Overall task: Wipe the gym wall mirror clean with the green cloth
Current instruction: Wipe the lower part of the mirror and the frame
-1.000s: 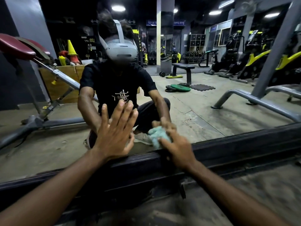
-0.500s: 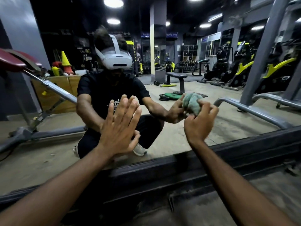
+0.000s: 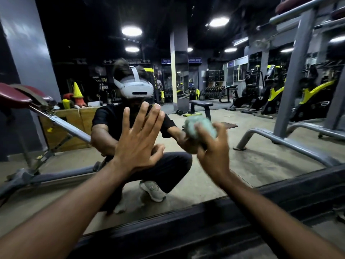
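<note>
The wall mirror [image 3: 252,161] fills most of the view and shows my crouching reflection. My left hand [image 3: 138,141] lies flat against the glass, fingers straight and spread, left of centre. My right hand [image 3: 212,146] grips the bunched green cloth [image 3: 200,128] and holds it against the mirror at about chest height of the reflection. The right hand and cloth are blurred by motion. Both forearms reach in from the bottom edge.
A dark frame ledge [image 3: 186,225] runs along the mirror's bottom edge above the dusty floor. Reflected in the glass are a red padded incline bench [image 3: 22,98] at left, a grey machine frame [image 3: 291,101] at right and a pillar [image 3: 178,71].
My right hand has carried the cloth from the mirror's bottom edge upward and to the right on the glass. The view has tilted up. My left hand stays flat on the mirror.
</note>
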{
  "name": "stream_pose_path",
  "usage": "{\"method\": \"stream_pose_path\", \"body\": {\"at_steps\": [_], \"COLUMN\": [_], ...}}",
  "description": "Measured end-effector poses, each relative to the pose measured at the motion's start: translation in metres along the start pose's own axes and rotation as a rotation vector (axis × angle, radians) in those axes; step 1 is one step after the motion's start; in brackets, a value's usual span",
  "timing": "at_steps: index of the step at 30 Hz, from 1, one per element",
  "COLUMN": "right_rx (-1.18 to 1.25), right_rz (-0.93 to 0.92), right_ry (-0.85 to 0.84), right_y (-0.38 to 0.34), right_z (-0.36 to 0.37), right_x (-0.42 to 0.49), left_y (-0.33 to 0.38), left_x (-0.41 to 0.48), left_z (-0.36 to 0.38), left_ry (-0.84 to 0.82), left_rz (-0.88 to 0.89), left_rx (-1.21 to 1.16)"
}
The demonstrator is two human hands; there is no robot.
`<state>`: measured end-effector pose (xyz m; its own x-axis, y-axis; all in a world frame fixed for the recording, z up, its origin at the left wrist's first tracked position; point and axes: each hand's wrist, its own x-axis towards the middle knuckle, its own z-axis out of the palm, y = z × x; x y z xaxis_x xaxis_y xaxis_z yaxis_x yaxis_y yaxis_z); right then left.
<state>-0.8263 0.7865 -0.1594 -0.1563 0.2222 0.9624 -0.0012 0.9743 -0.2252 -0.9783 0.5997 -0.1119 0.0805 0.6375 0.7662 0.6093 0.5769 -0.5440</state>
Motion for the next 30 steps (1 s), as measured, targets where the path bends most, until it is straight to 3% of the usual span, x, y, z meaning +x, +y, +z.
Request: {"method": "stream_pose_path", "body": {"at_steps": [3, 5, 7, 9, 11, 16, 20, 23, 25, 28, 30], "right_rx": [0.05, 0.046, -0.016, -0.038, -0.047, -0.115, -0.22, -0.269, -0.232, -0.136, -0.158], "right_rz": [-0.372, -0.429, -0.332, -0.122, 0.005, -0.363, -0.242, -0.035, -0.128, -0.377, -0.407], "right_ry": [-0.269, -0.278, -0.158, -0.019, 0.013, -0.295, -0.096, -0.002, -0.134, -0.51, -0.585], "right_y": [-0.01, 0.002, 0.026, 0.043, 0.036, 0.037, 0.069, 0.074, 0.07, 0.07, 0.078], "right_z": [-0.01, -0.024, -0.03, -0.028, -0.019, -0.027, -0.045, -0.031, -0.015, -0.013, -0.021], "right_x": [-0.046, -0.029, 0.008, 0.034, 0.027, -0.019, 0.038, 0.01, -0.053, -0.137, -0.142], "left_y": [0.0, -0.001, 0.003, 0.009, 0.014, 0.023, 0.044, 0.062, 0.073, 0.089, 0.1], "left_x": [-0.004, -0.003, 0.001, 0.005, 0.008, 0.015, 0.031, 0.021, 0.004, -0.026, -0.044], "left_z": [0.003, 0.002, 0.001, 0.003, 0.006, 0.001, 0.0, 0.005, 0.01, 0.02, 0.026], "left_ry": [0.026, 0.032, 0.034, 0.027, 0.034, 0.044, -0.006, -0.036, -0.047, -0.047, -0.051], "left_rz": [0.006, 0.007, 0.009, 0.007, -0.004, 0.082, 0.113, 0.06, 0.077, 0.079, 0.057], "left_rx": [0.009, 0.012, 0.011, 0.035, 0.024, -0.022, -0.01, -0.033, -0.046, -0.073, -0.1]}}
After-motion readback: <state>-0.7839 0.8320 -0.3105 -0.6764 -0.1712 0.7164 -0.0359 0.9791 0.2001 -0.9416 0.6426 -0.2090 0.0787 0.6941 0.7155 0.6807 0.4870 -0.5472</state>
